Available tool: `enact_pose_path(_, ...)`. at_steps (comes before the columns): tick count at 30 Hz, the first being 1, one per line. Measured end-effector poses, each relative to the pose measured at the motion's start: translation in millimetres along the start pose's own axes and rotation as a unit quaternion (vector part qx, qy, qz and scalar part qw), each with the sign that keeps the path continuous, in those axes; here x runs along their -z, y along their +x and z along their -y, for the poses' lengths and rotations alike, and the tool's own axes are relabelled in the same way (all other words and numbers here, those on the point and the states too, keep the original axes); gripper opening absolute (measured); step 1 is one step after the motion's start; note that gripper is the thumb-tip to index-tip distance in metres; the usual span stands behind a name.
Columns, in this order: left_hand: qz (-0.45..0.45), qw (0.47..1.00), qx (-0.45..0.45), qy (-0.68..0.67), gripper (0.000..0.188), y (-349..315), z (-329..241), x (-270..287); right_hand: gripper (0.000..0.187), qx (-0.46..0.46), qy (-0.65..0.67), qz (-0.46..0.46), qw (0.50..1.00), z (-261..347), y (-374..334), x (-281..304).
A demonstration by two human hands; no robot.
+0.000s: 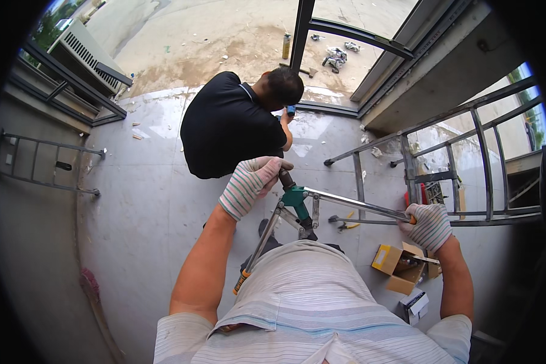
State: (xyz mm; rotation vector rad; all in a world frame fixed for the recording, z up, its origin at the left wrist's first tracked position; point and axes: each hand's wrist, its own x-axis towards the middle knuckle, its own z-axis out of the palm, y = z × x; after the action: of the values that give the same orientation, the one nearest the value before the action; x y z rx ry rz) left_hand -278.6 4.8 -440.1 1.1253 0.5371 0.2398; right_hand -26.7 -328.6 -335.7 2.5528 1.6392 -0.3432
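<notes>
A two-handled hand riveter [295, 196] with a green body and long metal arms is in front of my torso. My left hand [253, 184], in a striped knit glove, is closed around its dark nose end. My right hand [428, 225], gloved alike, is wrapped round the end of the arm stretched out to the right. The other arm, with a yellow-orange grip [242, 281], hangs down to the left against my body. Whether a rivet sits in the nose is hidden by my left fingers.
A co-worker [230, 127] in black crouches ahead, holding a blue tool [291, 111] near the door frame's [327, 109] base. A ladder [479, 164] lies at right, another [48, 161] leans left. Pliers [346, 224], an open carton [397, 267] and a white box [414, 305] lie about the floor.
</notes>
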Motion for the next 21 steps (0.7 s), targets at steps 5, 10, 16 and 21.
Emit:
enact_pose_path(5, 0.000, 1.000, -0.019, -0.002, 0.040, -4.5, 2.2, -2.1, 0.031, -0.001, 0.015, -0.004, 1.000, -3.2, 0.5, -4.2)
enact_pose_path(10, -0.046, 0.994, -0.014, -0.103, 0.043, -23.6, 20.5, 9.9, 0.030, -0.016, 0.055, -0.005, 0.998, -4.5, -3.0, -14.6)
enact_pose_path(16, -0.105, 0.990, 0.071, 0.065, 0.050, -76.9, 71.3, 12.9, 0.028, -0.014, 0.080, -0.042, 0.996, -7.1, -14.1, -45.0)
enact_pose_path(21, -0.094, 0.979, 0.150, 0.103, 0.051, -116.1, 110.2, 8.4, 0.033, -0.077, 0.121, 0.009, 0.990, -9.4, -16.5, -80.7)
